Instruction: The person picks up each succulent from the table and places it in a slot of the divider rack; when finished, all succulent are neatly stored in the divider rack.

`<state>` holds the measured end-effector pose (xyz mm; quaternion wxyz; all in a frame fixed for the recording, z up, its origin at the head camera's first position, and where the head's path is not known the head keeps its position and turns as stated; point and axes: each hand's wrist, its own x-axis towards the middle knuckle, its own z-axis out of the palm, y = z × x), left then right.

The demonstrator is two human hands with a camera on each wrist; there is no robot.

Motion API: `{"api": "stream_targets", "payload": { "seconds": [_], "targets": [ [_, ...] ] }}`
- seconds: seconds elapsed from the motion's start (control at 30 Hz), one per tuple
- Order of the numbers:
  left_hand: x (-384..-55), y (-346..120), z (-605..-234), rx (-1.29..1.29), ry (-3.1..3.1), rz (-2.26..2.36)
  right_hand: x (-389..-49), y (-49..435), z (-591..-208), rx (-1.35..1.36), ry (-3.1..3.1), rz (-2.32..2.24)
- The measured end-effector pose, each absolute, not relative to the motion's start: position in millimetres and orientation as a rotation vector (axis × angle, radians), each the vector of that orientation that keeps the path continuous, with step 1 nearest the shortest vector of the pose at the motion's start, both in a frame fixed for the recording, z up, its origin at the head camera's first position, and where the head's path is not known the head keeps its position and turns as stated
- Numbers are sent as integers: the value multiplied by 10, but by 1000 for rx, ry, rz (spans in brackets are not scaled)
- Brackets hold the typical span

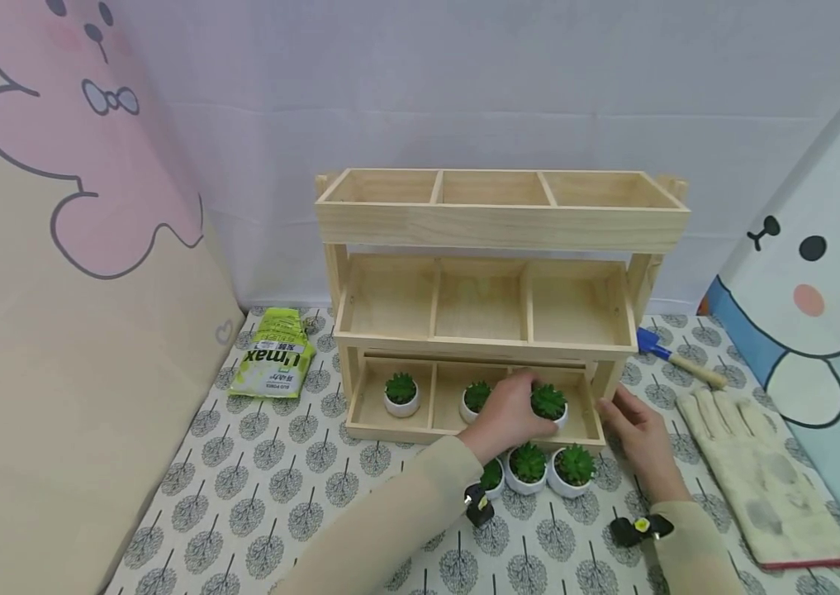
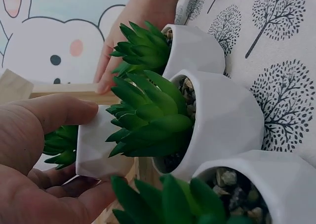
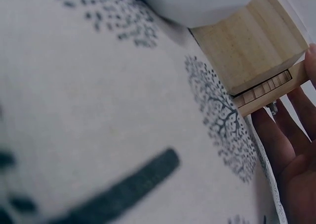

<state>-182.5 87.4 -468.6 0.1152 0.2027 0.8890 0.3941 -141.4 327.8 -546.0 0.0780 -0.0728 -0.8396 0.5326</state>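
Note:
My left hand (image 1: 512, 417) grips a small white pot (image 2: 101, 145) with a green succulent (image 1: 549, 402), over the right compartment of the bottom tier of a wooden plant shelf (image 1: 475, 438). Thumb and fingers lie on opposite sides of the pot. At the bottom tier's right end, my right hand (image 1: 643, 442) holds the shelf's edge, with the thumb on one side of a wooden strip (image 3: 269, 94) and fingers on the other. Potted succulents sit in the bottom tier's left (image 1: 401, 397) and middle (image 1: 476, 397) compartments, the middle one partly hidden by my left hand.
Three more potted succulents (image 1: 571, 471) stand in a row before the shelf, the leftmost partly covered by my left wrist. A green packet (image 1: 274, 354) lies left. On the right are a blue trowel (image 1: 680, 359) with a wooden handle and white gloves (image 1: 761, 479).

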Motion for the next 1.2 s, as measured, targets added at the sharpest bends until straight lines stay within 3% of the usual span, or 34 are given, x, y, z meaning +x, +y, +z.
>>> {"api": "stream_targets", "payload": {
  "seconds": [1.2],
  "targets": [
    [-1992,1268,-4869,528,2712,885,-1442,3311,-5496,-213,-2520,1605]
  ]
}}
